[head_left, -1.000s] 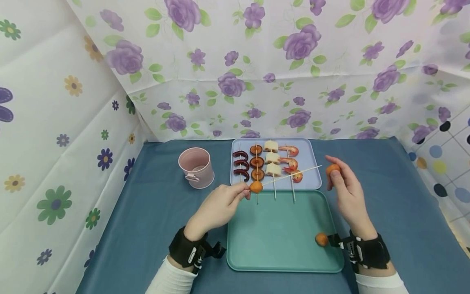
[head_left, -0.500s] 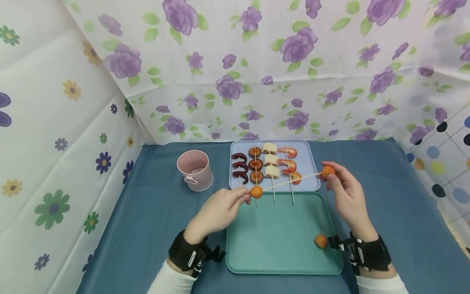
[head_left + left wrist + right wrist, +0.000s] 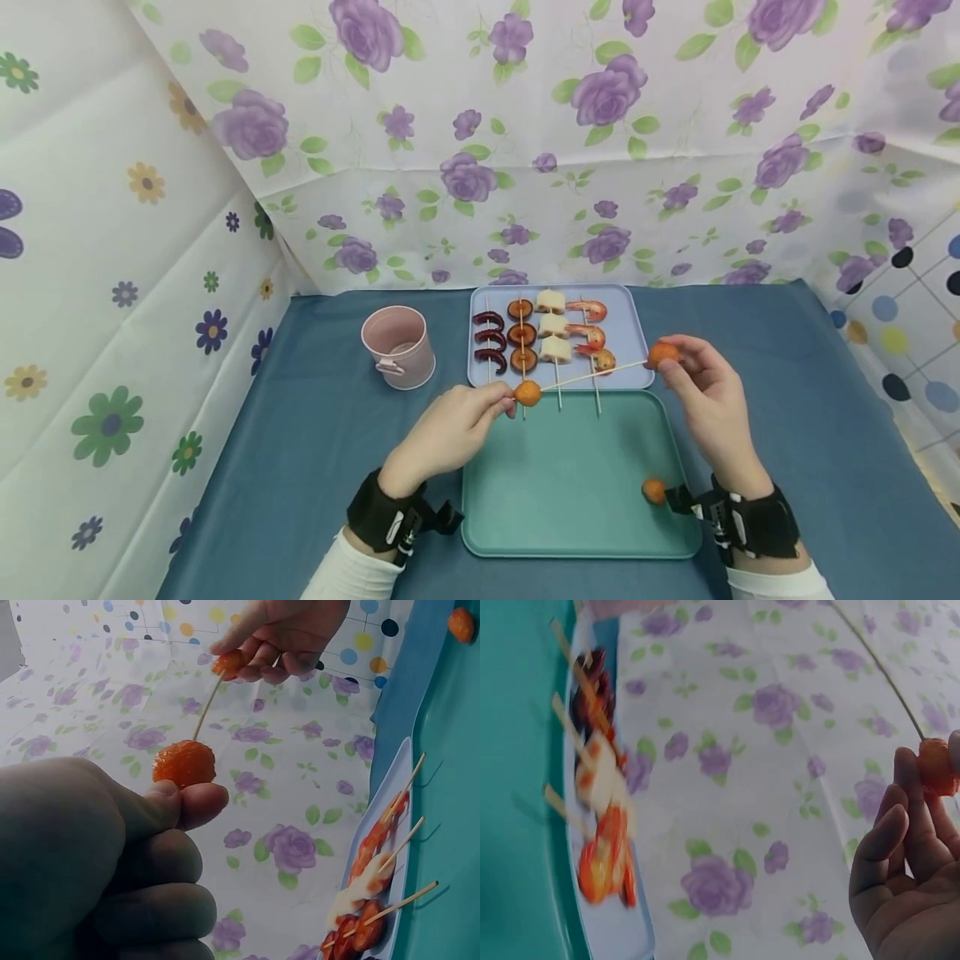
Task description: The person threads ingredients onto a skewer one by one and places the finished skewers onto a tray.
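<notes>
My left hand [image 3: 448,425] pinches the left end of a thin wooden skewer [image 3: 592,377] between thumb and forefinger. An orange ball [image 3: 184,763] is threaded on it right against those fingertips. At the skewer's other end, my right hand [image 3: 708,392] pinches a second orange ball [image 3: 937,766] between thumb and fingers. The skewer's tip meets this ball, and the tip itself is hidden there. Both hands are raised over the far part of the green tray [image 3: 577,475]. A third orange ball [image 3: 654,491] lies on that tray at its right side, close to the right wrist strap.
Behind the green tray stands a pale blue tray [image 3: 637,377] with skewers of dark curled pieces [image 3: 490,337], mushroom slices [image 3: 522,336], white cubes [image 3: 553,325] and shrimp [image 3: 589,337], their sticks jutting over its front edge. A pink bucket [image 3: 399,347] is to its left.
My right hand has brought its orange ball left and down onto the skewer's tip, which was bare a second ago. The skewer's right end has dipped; my left hand has barely moved.
</notes>
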Action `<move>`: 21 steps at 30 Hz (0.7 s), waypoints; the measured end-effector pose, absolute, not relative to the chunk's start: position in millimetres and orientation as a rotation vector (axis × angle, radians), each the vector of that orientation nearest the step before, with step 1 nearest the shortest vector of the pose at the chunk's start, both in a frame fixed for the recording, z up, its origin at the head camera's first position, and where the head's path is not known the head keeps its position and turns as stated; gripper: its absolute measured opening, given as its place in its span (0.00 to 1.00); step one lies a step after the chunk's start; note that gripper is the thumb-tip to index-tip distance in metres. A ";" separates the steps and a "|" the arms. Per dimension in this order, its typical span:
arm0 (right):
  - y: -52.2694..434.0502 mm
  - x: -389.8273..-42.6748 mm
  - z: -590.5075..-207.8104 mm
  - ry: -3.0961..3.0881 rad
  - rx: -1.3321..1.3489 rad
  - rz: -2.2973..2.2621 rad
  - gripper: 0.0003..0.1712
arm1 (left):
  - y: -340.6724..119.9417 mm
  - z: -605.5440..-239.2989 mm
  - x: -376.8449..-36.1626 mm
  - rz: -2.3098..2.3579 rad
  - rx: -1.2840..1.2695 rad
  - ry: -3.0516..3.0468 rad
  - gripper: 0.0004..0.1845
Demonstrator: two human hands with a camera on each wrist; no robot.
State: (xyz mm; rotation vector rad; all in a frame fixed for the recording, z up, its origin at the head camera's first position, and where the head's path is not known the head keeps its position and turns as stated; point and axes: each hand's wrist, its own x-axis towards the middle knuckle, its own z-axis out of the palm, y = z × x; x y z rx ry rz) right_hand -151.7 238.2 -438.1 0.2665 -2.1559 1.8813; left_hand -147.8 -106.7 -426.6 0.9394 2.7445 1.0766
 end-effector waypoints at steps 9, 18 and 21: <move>225.9 -146.0 -433.6 -1.840 0.208 2.266 0.17 | -96.7 -432.2 -146.8 1.149 1.010 2.716 0.10; 208.3 -143.3 -438.3 -1.531 0.258 2.465 0.17 | -83.8 -438.4 -144.3 1.184 1.013 2.702 0.10; 205.3 -143.4 -439.1 -1.543 0.269 2.439 0.15 | -85.0 -437.3 -144.0 1.208 0.999 2.688 0.10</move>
